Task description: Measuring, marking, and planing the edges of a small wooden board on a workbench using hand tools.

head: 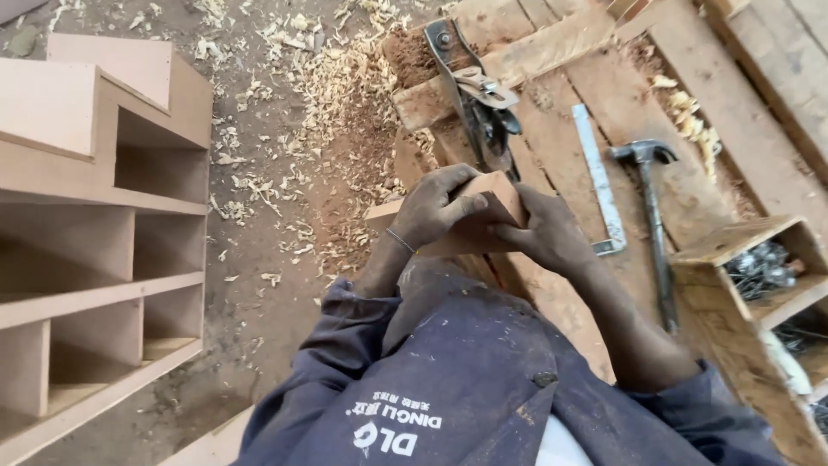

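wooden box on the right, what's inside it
The box has two compartments in view. The upper one holds a heap of grey metal nails. The lower one lies mostly in shadow, with only a pale object at its edge; the rest is cut off.

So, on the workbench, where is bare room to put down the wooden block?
Bare boards lie between the metal square and the hammer, and right of the hammer up to the wooden box. It is crowded by the hand plane, just beyond the left hand and right hand holding the wooden block. Shavings cover the ground left.
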